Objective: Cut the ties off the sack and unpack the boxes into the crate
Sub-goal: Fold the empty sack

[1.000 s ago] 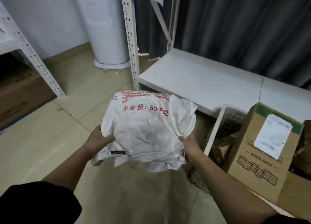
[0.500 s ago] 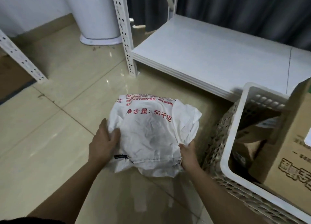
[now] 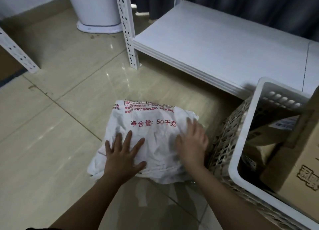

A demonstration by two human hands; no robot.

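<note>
The crumpled white woven sack with red print (image 3: pixel 151 140) lies flat on the beige tiled floor (image 3: pixel 51 143), just beside the white lattice plastic crate (image 3: pixel 241 143) holding brown cardboard boxes (image 3: pixel 293 160). The left hand (image 3: pixel 124 158) and right hand (image 3: pixel 191 143) press on it with straight, spread fingers, gripping nothing. It looks empty, light, limp and slippery; bunching an edge would likely hold best.

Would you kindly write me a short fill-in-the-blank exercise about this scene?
1. Both hands press flat on the white ____.
2. The left hand has its fingers ____.
3. The cardboard box stands inside the white ____.
4. The sack lies on the tiled ____.

Missing words: sack; spread; crate; floor
</note>
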